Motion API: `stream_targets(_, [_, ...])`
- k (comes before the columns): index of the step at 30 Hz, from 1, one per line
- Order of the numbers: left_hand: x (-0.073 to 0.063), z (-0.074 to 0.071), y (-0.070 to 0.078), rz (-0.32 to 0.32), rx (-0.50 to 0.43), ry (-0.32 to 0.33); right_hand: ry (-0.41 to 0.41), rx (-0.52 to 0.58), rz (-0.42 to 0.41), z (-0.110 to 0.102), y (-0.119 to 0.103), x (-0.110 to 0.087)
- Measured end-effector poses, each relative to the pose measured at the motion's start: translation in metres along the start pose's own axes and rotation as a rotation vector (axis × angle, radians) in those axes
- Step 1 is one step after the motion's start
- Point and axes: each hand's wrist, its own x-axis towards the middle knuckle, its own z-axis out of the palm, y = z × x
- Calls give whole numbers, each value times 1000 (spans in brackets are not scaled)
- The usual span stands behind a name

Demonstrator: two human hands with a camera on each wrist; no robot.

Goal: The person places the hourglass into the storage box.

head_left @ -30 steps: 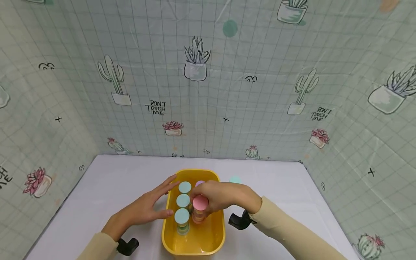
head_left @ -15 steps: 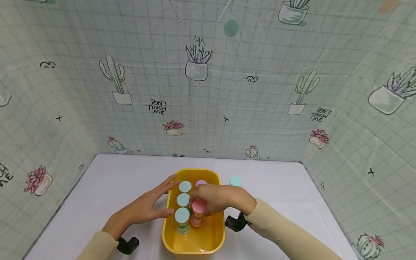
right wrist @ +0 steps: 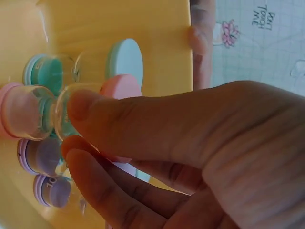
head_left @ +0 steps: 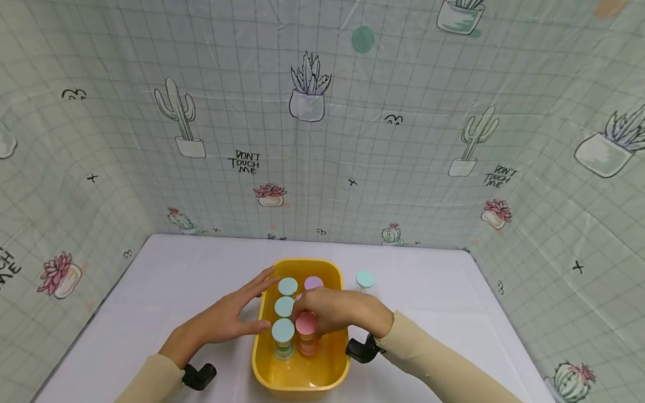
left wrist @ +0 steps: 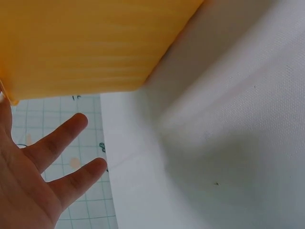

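Observation:
My right hand (head_left: 335, 310) pinches a pink-capped sand timer (head_left: 306, 323) between thumb and fingers, inside a yellow bin (head_left: 302, 374). In the right wrist view the clear glass of this pink timer (right wrist: 33, 112) shows, with its far pink end low in the bin. To its left stand a front mint-capped timer (head_left: 283, 331), a middle mint timer (head_left: 284, 306) and a back mint timer (head_left: 288, 286). A purple timer (head_left: 313, 282) stands behind my right hand, with another mostly hidden. My left hand (head_left: 221, 320) lies along the bin's left rim, fingers spread, holding nothing.
Another mint-capped timer (head_left: 365, 280) stands on the white tabletop (head_left: 418, 313), right of the bin. A grid cloth (head_left: 322, 151) printed with cacti hangs behind and at both sides. Black wrist devices (head_left: 364, 350) sit under both wrists.
My right hand has shifted slightly left with the pink timer, which sits lower and closer to the front mint timer. The mint timer on the table shows more fully. My left hand stays put.

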Motion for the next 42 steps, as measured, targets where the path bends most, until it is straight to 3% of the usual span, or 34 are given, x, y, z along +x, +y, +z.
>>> stream_targets(7, [1,0,-1,-7,6,-2,13,-66,-28,2,-3,1])
stream_targets(20, [0,0,-2,-8,17,5,82,-126,63,3,-8,-4])
stream_targets(30, [0,0,-1,0,10,7,45,-114,-3,5,-7,-2])
stream_targets(42, [0,0,-2,25,30,7,57,-136,36,5,-9,-1])
